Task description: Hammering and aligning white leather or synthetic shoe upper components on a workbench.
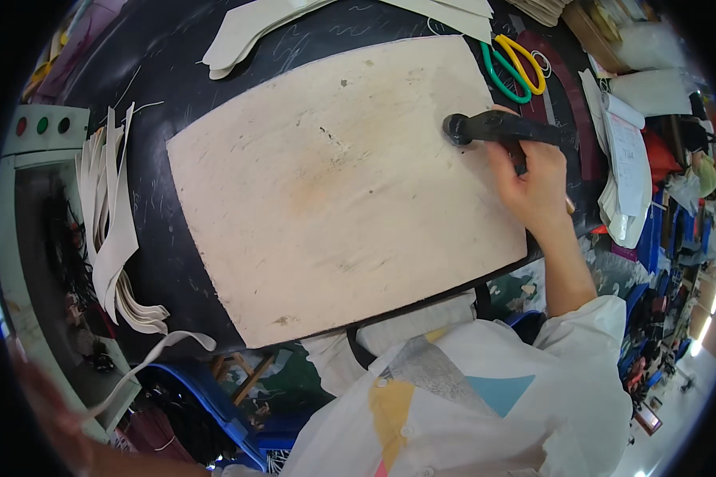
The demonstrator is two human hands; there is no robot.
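My right hand (537, 179) is closed around a hammer (497, 127) with a dark head. The hammer's round face is over the right part of a large pale board (334, 191), which is scuffed and stained. At the lower left edge my left hand (48, 397) is smeared by motion. A long pale strip (155, 354) runs up to that hand and hangs over the blue bin, its other end curling near the table edge; the fingers themselves do not show clearly. A stack of similar pale strips (107, 215) lies at the table's left side.
Scissors with green and yellow handles (517, 67) lie beyond the board's right corner. Pale cut pieces (270, 28) rest along the far side of the black table (159, 183). Papers (624, 159) are at the right. A grey machine box (44, 127) and blue bin (207, 405) stand left.
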